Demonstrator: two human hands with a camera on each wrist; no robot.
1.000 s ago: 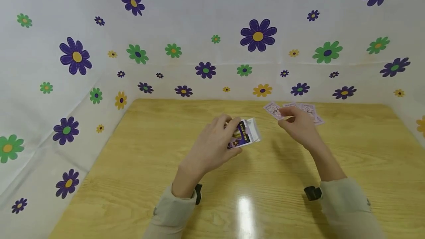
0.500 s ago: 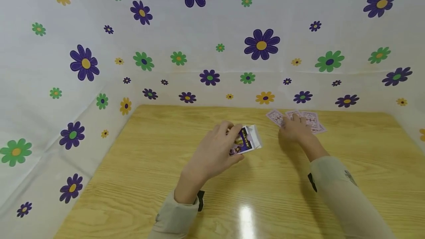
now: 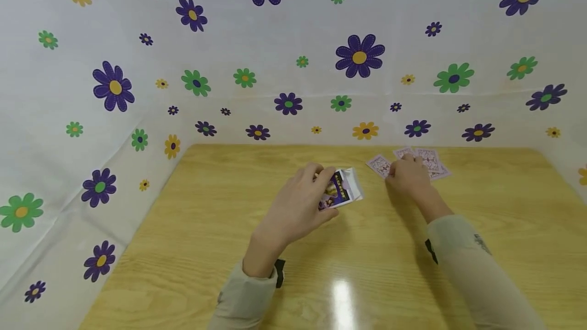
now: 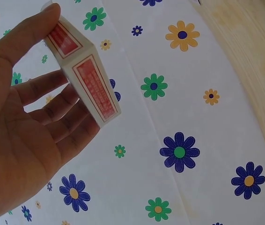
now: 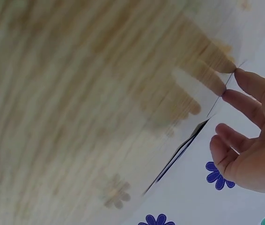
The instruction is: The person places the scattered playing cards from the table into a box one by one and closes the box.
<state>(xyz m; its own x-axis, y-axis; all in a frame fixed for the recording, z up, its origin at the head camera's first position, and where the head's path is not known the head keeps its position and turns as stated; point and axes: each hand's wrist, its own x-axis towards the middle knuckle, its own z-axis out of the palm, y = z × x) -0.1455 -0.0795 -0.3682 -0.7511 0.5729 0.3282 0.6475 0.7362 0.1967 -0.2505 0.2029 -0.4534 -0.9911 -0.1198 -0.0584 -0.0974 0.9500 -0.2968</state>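
The small white card box with red-bordered panels and a purple picture face (image 3: 341,189) is held above the middle of the light wooden table (image 3: 192,248), pinched between the thumb and curled fingers of the left hand (image 3: 300,208). To its right, the right hand (image 3: 408,177) rests its fingertips (image 5: 241,77) on the spread of pink-backed playing cards (image 3: 431,161) near the far edge, though whether a card is actually pinched I cannot tell. Judging from this, lifting goes best by sliding one card clear of its overlapping neighbours and catching its edge, while the box is kept steady.

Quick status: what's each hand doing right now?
Left hand: grips the white card box with purple picture.
Right hand: fingers straight, touching the pink-backed cards on the table.
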